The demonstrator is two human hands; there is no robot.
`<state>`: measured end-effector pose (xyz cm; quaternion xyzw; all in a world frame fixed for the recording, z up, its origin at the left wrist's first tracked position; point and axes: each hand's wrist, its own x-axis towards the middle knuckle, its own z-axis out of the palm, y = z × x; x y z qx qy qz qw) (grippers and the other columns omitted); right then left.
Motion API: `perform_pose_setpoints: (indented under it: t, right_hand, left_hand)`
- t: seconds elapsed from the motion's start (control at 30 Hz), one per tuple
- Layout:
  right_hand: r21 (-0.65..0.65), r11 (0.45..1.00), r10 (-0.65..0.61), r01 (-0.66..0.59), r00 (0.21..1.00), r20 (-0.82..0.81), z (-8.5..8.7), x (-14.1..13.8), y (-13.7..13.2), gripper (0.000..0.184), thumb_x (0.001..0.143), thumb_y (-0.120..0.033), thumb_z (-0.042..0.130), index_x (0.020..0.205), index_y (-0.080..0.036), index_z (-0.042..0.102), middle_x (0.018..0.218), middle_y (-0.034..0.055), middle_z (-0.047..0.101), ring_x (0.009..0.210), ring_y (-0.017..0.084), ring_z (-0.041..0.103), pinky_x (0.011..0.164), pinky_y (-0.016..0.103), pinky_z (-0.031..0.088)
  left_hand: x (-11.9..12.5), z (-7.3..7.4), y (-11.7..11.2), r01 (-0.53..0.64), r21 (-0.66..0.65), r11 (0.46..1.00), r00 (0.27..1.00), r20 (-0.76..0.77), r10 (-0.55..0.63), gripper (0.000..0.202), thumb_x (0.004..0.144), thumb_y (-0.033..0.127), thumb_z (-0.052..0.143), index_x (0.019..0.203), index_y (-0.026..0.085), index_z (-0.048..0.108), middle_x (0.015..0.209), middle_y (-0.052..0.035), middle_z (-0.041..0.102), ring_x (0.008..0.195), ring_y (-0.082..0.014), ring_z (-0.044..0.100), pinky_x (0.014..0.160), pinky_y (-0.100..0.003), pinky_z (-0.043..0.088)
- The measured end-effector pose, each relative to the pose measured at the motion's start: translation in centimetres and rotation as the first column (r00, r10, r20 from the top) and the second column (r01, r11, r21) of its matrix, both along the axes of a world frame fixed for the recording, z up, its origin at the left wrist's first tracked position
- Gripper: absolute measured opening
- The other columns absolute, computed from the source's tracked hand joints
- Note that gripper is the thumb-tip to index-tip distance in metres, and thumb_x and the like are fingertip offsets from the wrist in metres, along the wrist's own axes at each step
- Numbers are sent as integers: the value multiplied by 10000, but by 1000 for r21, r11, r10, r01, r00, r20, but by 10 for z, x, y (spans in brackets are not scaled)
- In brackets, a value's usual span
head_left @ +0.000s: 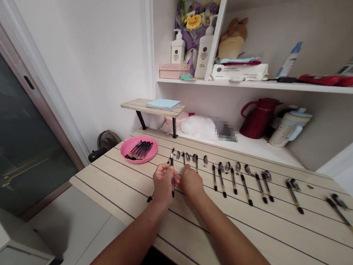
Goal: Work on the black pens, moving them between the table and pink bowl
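Observation:
My left hand (162,184) is closed on a slim dark pen (172,174), held steeply with its pointed end up. Beside it, my right hand (191,181) is curled with its back to me, fingertips hidden; what it holds, if anything, cannot be made out. Another pen (149,198) shows partly from under my left hand. Just beyond my hands lie small dark rounded pieces (188,157) and more pens. A row of black pens with tan middles (246,189) stretches right, most with a dark piece near the far end. A pink bowl (125,142) on the left holds several pens.
Behind the bowl stands a small wooden riser (132,104) with blue paper (163,103) on it. A red jug (257,117) and a pale cup (291,127) stand at the back under a white shelf (181,82). A fan (108,141) is beyond the table's left edge.

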<state>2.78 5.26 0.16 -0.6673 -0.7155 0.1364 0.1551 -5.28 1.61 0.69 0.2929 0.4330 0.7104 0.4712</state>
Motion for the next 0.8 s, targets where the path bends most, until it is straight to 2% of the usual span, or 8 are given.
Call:
perform_pose_setpoints:
  t: [0.1,0.2,0.3,0.37,0.47,0.53,0.6,0.8]
  right_hand:
    - [-5,1000,-7,6,996,-87,-10,2,0,249,697,-178,543,937,-116,537,824,168,651,765,256,610,607,306,382]
    - [-7,1000,0,-3,931,-366,-15,19,1,36,656,-188,558,677,-161,568,676,104,638,695,225,594,585,283,368]
    - [-13,999,32,-47,828,-559,-10,44,4,156,698,-286,512,580,-187,539,529,22,568,539,157,538,511,253,352]
    - [-12,1000,6,-23,650,-760,-3,60,4,155,697,-344,528,655,-196,543,498,-19,529,451,118,468,447,235,318]
    - [8,998,-7,68,218,-976,8,75,2,216,637,-372,630,708,-205,513,508,-44,497,417,84,402,402,215,270]
    - [36,993,27,108,76,-997,12,79,-2,238,630,-368,656,700,-206,496,525,-45,486,423,72,393,398,208,265]
    - [50,993,46,110,38,-998,14,80,-4,243,637,-370,658,700,-204,491,526,-44,482,420,68,385,393,206,260]
    - [51,996,44,70,109,-993,12,75,-9,276,630,-406,660,725,-197,507,527,-44,475,424,71,395,390,207,264]
  left_hand:
    - [1,-1,-1,21,-12,1000,999,-28,-21,223,657,310,575,766,171,439,567,51,536,351,-38,435,363,-147,309]
    - [2,-3,-2,96,-29,995,994,-50,-97,209,656,310,569,748,170,443,549,51,535,347,-43,437,356,-150,303]
    - [6,-5,-4,207,-59,977,973,-86,-212,197,650,296,567,753,167,460,552,43,548,344,-48,442,347,-155,294]
    - [9,-6,-5,269,-90,959,952,-124,-278,192,645,288,568,756,164,471,558,38,556,341,-50,443,336,-156,285]
    - [13,-10,-7,345,-125,930,913,-186,-364,179,655,294,563,739,164,474,557,36,555,337,-49,444,326,-154,278]
    - [14,-13,-8,378,-137,915,884,-239,-401,168,663,297,558,725,164,477,558,33,556,341,-50,455,324,-150,277]
    - [15,-15,-8,385,-150,911,863,-292,-413,159,664,296,556,716,164,482,554,32,556,346,-52,465,323,-147,279]
    - [17,-18,-9,375,-176,910,831,-372,-414,168,662,308,565,727,168,499,554,36,555,343,-50,464,325,-143,308]
